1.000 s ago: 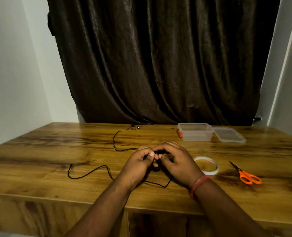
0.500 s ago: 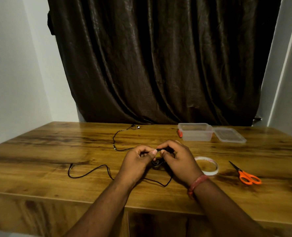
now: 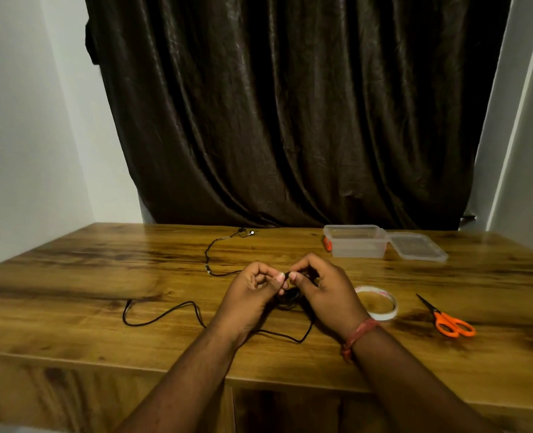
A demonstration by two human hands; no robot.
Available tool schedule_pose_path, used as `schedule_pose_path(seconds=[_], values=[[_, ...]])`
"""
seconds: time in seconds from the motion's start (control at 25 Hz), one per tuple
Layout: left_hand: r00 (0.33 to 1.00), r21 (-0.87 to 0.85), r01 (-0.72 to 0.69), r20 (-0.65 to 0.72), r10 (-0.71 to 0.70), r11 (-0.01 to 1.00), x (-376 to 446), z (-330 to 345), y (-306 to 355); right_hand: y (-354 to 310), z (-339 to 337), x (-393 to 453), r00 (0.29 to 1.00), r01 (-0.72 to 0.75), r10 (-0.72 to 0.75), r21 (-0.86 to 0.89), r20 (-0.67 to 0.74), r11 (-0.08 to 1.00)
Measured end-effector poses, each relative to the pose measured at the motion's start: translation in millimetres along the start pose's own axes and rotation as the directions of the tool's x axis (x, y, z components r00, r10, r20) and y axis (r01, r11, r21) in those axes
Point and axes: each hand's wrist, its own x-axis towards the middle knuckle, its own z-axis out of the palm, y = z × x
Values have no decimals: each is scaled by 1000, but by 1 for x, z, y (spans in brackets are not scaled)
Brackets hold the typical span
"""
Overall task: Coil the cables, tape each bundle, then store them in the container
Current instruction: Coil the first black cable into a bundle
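Left hand [image 3: 252, 292] and right hand [image 3: 324, 289] pinch cable [image 3: 165, 314] coil mid-table [image 3: 71, 276]. Tape [image 3: 384, 310], scissors [image 3: 449, 320] toward right edge; container [image 3: 355, 245] at far edge.

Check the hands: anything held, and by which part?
Both hold the black cable: left hand and right hand pinch it at the small coil between them; the rest trails loose.
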Motion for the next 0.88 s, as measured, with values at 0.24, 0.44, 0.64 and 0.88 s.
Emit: schedule_pose_path(seconds=[0.24,0.44,0.64,0.88], values=[[1000,69,21,19,-22,997,-4,1,6,1,-1,0,998,2,-2,2,-63,1000],[1000,219,-12,-1,13,976,-6,1,5,1,-2,0,997,-15,14,-5,-72,1000],[995,296,-76,-42,93,952,-9,3,9,2,-1,1,997,-28,27,-8,-68,1000],[999,163,-28,42,21,986,-10,5,14,4,0,2,997,-15,13,-34,-76,999]])
